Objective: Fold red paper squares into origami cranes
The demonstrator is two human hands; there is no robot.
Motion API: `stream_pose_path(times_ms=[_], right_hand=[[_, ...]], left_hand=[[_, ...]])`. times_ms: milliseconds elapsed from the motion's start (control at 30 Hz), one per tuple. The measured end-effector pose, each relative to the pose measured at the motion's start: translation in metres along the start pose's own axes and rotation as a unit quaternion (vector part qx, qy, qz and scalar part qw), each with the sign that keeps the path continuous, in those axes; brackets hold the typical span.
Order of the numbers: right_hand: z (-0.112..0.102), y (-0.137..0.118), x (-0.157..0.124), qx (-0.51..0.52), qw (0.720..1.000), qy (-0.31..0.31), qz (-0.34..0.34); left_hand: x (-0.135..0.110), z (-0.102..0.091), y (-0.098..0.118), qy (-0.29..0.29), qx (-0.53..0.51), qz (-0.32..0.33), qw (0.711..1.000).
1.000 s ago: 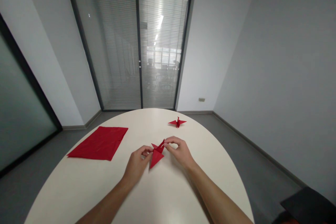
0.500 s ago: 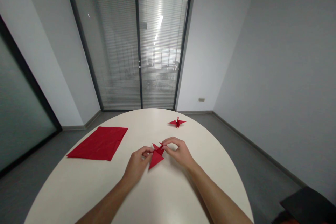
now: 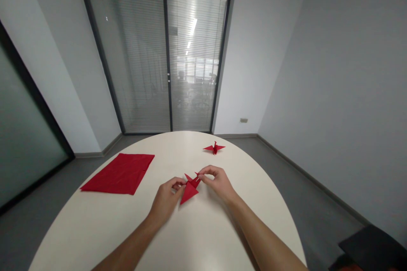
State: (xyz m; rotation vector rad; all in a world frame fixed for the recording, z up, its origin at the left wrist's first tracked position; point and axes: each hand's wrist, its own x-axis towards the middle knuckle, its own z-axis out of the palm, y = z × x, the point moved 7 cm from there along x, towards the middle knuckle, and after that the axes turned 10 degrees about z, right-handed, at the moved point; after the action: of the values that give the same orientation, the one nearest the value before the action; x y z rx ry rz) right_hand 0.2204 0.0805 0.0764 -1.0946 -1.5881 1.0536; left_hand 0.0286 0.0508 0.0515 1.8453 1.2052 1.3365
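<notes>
A half-folded red paper crane lies on the white oval table between my two hands. My left hand pinches its left side with thumb and fingers closed. My right hand pinches a thin point at the crane's upper right, fingers curled together. One large wing of the paper points down toward me. A finished red paper crane stands farther back on the table, apart from both hands.
A stack of flat red paper sheets lies on the left part of the table. Behind the table are glass doors with blinds. A dark object sits on the floor at the lower right.
My right hand's pinch on the thin point has shifted slightly down and left, flattening it against the folded paper. The left hand has stayed in place.
</notes>
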Motion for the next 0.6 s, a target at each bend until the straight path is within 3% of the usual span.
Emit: stream_pose_path(times_ms=[167,600], right_hand=[[0.0016,0.0075,0.0038,0.054,0.998,-0.001,0.021],[0.004,0.0054,0.0033,0.036,0.999,-0.005,0.03]], left_hand=[[0.0001,0.0011,-0.001,0.002,0.004,0.0,1.0],[-0.0012,0.0027,-0.0015,-0.014,0.001,-0.002,1.0]])
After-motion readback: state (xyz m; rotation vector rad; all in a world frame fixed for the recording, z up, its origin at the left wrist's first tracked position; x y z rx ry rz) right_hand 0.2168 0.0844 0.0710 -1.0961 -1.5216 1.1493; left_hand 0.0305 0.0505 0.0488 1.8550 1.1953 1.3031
